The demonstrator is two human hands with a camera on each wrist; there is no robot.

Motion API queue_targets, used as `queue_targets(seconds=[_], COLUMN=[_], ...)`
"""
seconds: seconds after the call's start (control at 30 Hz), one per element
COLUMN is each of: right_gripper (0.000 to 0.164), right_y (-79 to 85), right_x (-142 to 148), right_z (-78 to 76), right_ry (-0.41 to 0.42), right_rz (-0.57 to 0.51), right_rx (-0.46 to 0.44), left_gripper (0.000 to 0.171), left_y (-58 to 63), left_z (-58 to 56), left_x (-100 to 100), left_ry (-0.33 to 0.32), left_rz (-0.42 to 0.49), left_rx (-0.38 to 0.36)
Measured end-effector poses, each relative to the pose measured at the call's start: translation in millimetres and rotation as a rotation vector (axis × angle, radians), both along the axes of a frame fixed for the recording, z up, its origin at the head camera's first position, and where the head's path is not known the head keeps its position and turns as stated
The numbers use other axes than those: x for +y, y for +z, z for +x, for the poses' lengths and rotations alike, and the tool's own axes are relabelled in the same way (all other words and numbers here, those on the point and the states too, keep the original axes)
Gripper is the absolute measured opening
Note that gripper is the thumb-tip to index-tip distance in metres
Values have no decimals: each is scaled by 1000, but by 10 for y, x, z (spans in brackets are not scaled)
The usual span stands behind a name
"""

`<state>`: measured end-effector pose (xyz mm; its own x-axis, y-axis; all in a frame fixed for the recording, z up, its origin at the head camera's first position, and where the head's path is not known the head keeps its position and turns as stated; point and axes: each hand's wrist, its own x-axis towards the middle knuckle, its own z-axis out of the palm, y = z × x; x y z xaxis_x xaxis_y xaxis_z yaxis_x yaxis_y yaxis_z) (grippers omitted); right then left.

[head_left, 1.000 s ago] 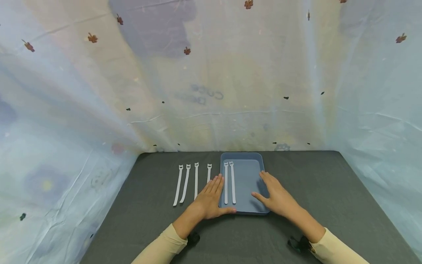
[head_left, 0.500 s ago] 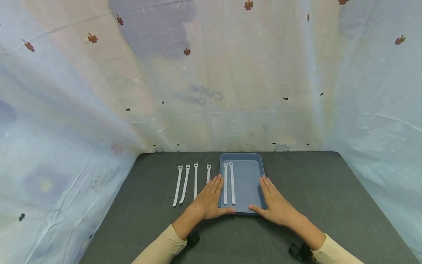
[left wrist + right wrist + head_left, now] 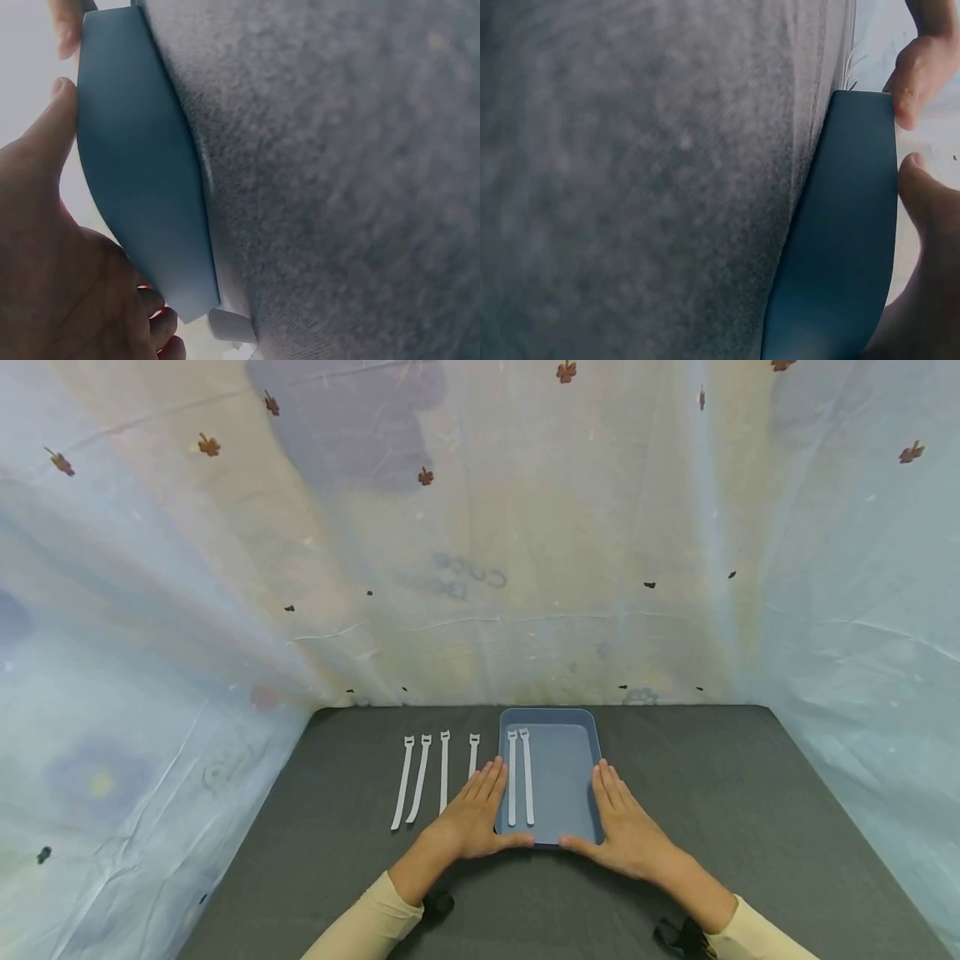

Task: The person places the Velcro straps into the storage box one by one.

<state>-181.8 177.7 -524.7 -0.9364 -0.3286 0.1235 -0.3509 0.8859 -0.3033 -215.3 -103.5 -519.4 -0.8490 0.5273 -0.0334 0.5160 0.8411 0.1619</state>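
A shallow blue-grey tray (image 3: 561, 781) lies on the dark cloth, with two white strap-like cable ties (image 3: 512, 781) side by side near its left wall. My left hand (image 3: 468, 821) rests along the tray's left side, fingers straight and thumb stretched across the near edge. On the opposite side, my right hand (image 3: 630, 837) lies the same way, its thumb at the near edge. In the left wrist view, the left thumb (image 3: 56, 124) touches the tray's outer wall (image 3: 139, 150). The right wrist view shows the right thumb (image 3: 922, 191) close by the wall (image 3: 847, 217).
Several more white cable ties (image 3: 420, 781) lie in a row left of the tray; my left hand partly covers the nearest ones. The dark cloth-covered table (image 3: 697, 777) ends at a pale patterned curtain (image 3: 480, 527) behind and on both sides.
My right hand has moved down and slightly left, from over the tray's right edge to lying along its side, thumb at the near edge. The left hand has stayed nearly still.
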Motion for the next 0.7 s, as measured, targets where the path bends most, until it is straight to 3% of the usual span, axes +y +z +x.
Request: queue_targets(seconds=[0.3, 0.47, 0.7], right_gripper=[121, 123, 124], right_y=[9, 35, 46], right_x=[-15, -22, -23], right_z=[22, 20, 16], right_ry=[1, -9, -12], right_rz=[2, 16, 3], right_rx=[0, -26, -45], left_gripper=[104, 88, 76], left_y=[35, 69, 146], left_z=[-32, -87, -154], left_x=[-137, -253, -445], left_ry=[-55, -87, -34], left_rz=[51, 140, 268], left_rx=[-28, -27, -39])
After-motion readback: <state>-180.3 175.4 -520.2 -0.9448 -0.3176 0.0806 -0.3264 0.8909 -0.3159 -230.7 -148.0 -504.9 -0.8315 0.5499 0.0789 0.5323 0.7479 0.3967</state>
